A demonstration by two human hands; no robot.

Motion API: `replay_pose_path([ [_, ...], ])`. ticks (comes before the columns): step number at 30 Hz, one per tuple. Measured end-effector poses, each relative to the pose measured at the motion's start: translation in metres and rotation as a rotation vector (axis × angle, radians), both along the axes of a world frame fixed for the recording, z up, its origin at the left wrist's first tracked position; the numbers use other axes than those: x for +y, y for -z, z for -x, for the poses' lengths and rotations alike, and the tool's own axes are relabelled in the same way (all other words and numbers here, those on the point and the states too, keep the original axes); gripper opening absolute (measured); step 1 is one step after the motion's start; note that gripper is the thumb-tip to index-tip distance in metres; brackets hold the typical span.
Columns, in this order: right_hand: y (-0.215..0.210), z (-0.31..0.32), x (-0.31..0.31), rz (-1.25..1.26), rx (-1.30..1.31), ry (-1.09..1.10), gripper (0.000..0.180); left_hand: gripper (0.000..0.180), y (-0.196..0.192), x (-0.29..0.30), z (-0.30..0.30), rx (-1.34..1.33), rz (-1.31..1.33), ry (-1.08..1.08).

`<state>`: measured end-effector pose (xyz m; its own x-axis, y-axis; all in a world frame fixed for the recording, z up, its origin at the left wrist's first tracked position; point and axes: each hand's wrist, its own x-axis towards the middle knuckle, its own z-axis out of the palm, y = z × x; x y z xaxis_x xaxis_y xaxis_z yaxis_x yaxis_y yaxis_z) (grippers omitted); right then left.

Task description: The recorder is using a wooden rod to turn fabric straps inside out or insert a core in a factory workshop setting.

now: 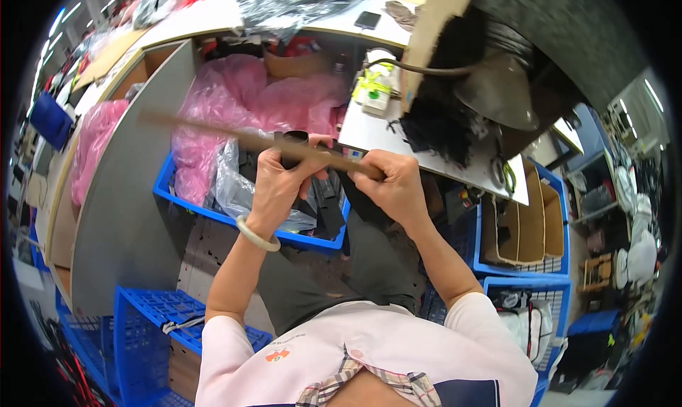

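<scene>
A long, narrow brown stick (213, 128), blurred by motion, slants across in front of me. My right hand (389, 183) is closed round its right end. My left hand (280, 183), with a pale bracelet at the wrist, has its fingers curled at the stick's middle, where a dark rolled piece (295, 135) shows too. Whether the left fingers grip the stick, the dark piece or both is hard to make out. Beneath the hands stands a blue crate (291, 238) holding dark strips (328, 211) and clear plastic (238, 186).
Pink plastic bags (234, 87) fill the space behind the crate. A grey panel (128, 194) rises at left. On the white table (440, 162) at right are a lamp (501, 98) and black fuzzy material (437, 133). Blue crates (526, 268) stand at right, others (153, 307) at lower left.
</scene>
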<state>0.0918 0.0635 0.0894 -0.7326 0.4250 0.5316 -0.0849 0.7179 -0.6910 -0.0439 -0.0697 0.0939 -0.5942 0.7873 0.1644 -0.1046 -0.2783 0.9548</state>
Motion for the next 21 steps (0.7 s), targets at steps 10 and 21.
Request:
replay_pose_path([
  [10,0.014,-0.076,0.003,0.777,0.161,-0.341,0.014,0.01,-0.016,0.024,-0.075,0.342,0.015,0.214],
  [21,0.034,-0.088,0.006,0.733,0.36,-0.104,0.01,0.014,0.005,0.044,-0.1,-0.532,0.006,0.205],
])
